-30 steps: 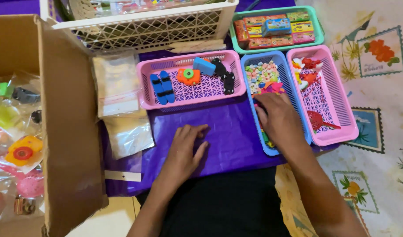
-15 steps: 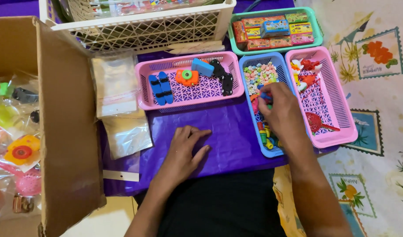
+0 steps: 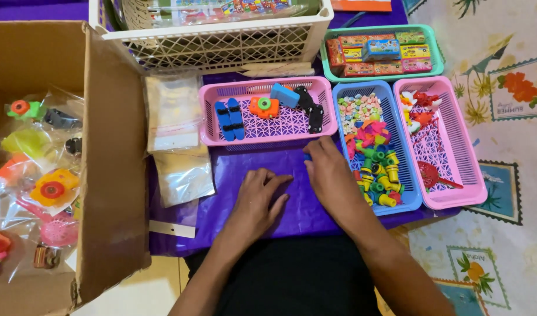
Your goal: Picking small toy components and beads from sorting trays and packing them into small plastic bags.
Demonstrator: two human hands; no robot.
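Purple cloth [image 3: 251, 169]: blue basket [image 3: 344, 102] full of small toys; right hand [image 3: 330, 175] pinches blue piece [image 3: 307, 157]; left hand [image 3: 259, 199] flat, released.

Both hands rest on the purple cloth [image 3: 245, 167]: left hand [image 3: 258, 199] flat, right hand [image 3: 330, 172] perhaps pinching something blue (mostly hidden).

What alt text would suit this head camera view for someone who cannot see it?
A person's left hand lies flat on a purple sheet while the right hand pinches a small blue piece. Pink and blue baskets of small toys sit beyond, a cardboard box at left.
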